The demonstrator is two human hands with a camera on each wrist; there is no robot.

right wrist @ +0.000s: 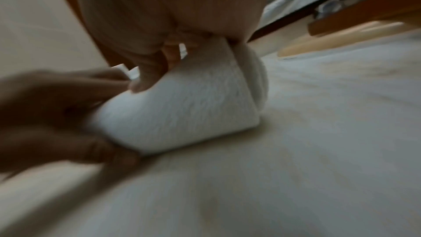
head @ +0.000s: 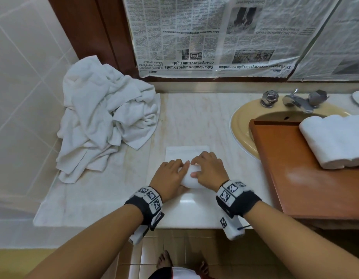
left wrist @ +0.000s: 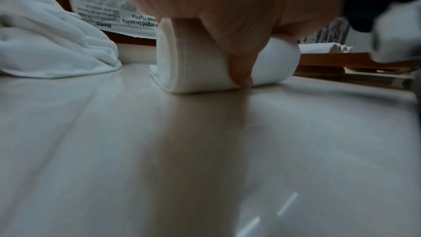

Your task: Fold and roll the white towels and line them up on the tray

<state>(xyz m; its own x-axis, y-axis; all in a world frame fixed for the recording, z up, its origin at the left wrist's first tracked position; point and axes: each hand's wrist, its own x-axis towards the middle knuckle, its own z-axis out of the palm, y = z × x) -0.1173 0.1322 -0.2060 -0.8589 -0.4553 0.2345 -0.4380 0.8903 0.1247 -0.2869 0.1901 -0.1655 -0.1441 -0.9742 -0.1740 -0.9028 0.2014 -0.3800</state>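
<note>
Hands, left hand (head: 170,176) and right hand (head: 208,170), curled over a half-rolled white towel (head: 191,178) on the counter (head: 194,117), gripping it.

It's a pale marble-look counter (head: 194,117) with a tan sink (head: 241,125) set in on the right. Back left there's a rumpled towel pile (head: 106,121) on it. Front middle sits a half-rolled towel (head: 189,158), its flat end lying on the counter. A wooden tray (head: 291,178) sits on the right, partly over the sink.
</note>
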